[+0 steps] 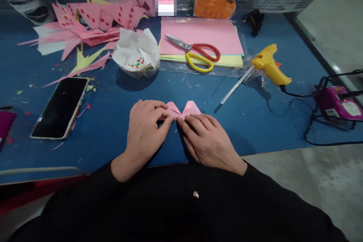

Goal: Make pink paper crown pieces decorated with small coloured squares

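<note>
Folded pink paper [187, 110], on the blue table [170, 92] toward its near edge. Lies just ahead of both hands, longer axis running side to side from one set of fingertips to the other. Shows two angled flaps with a V-shaped notch in between, opening toward the far side. Neither hand nearer: left hand [146, 124] on the left end, right hand [208, 138] over the right end, fingertips of both almost meeting below the notch.

On the left, thumb and fingers brought close together, apparently pinching the paper. On the right, fingers side by side and bent down over the paper; no telling whether pinching from beneath or only pressing. Both ends partly hidden under the fingers.

Beyond, well apart: a paper-lined bowl [124, 45] with colored bits inside, and scissors [187, 47] lying across a stack of colored paper [227, 36]. Off to the right, a yellow glue gun [265, 64], its clear glue stick [238, 84] slanting back toward the right hand without touching. Off to the left, a phone [61, 107], with pink cut-outs [98, 17] behind.
</note>
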Demonstrator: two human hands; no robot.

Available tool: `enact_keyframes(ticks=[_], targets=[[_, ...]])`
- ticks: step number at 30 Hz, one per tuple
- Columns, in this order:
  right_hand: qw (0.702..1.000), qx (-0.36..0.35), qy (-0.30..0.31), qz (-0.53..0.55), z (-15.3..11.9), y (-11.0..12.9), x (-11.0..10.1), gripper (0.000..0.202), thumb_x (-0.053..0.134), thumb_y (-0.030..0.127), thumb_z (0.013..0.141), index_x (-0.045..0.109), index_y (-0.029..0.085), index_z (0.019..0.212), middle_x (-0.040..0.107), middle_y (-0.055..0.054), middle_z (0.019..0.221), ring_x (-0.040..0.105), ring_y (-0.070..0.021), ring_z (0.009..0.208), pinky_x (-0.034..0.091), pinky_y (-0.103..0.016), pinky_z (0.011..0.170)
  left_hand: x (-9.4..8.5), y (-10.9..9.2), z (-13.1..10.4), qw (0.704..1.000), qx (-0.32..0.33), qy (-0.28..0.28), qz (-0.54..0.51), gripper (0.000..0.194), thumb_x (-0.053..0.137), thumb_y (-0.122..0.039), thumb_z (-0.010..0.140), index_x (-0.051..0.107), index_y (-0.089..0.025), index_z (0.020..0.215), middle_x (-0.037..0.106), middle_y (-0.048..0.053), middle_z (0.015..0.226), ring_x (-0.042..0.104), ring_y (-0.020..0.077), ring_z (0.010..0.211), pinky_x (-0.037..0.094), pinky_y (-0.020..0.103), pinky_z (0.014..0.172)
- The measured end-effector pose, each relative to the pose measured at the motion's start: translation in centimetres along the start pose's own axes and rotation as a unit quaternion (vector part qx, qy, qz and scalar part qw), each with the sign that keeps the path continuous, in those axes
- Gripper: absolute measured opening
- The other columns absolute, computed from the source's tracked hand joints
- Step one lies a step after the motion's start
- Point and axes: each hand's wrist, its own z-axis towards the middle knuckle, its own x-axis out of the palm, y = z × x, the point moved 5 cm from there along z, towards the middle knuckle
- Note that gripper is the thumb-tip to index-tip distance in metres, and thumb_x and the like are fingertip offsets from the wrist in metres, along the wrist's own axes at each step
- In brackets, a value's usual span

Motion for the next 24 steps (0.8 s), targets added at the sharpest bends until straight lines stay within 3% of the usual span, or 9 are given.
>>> enact_keyframes(ticks=[5,18,24], targets=[[1.0,-0.006,0.014,-0.005,-0.1,-0.1,0.1,0.046,0.042,0.027,0.1,0.054,0.007,0.14,0.067,-0.016,0.124,0.058,-0.0273,0.113,0.044,-0.046,0.102,-0.2,0.4,0.2,1.0,0.006,-0.003,0.026,0.019,0.063,-0.026,0.091,0.07,-0.022,0.074,0.074,0.007,0.101,0.066,0.0269,0.1,0.048,0.048,0.092],[0.999,-0.007,0.028,-0.014,0.0,-0.1,0.4,0.049,0.048,0.027,0.097,0.052,0.01,0.143,0.064,-0.015,0.122,0.053,-0.0285,0.11,0.041,-0.047,0.102,-1.1,2.2,-0.4,0.999,-0.027,-0.019,0.01,0.02,0.064,-0.022,0.085,0.067,-0.021,0.066,0.073,0.008,0.105,0.065,0.0277,0.105,0.046,0.046,0.096],[0.998,-0.003,0.05,-0.03,0.7,0.3,0.5,0.051,0.047,0.03,0.098,0.051,0.013,0.146,0.064,-0.014,0.111,0.053,-0.0288,0.103,0.041,-0.048,0.101,-1.5,2.6,-0.5,0.999,-0.043,-0.018,0.004,0.019,0.063,-0.023,0.085,0.068,-0.022,0.067,0.073,0.007,0.105,0.065,0.0278,0.106,0.046,0.046,0.098]])
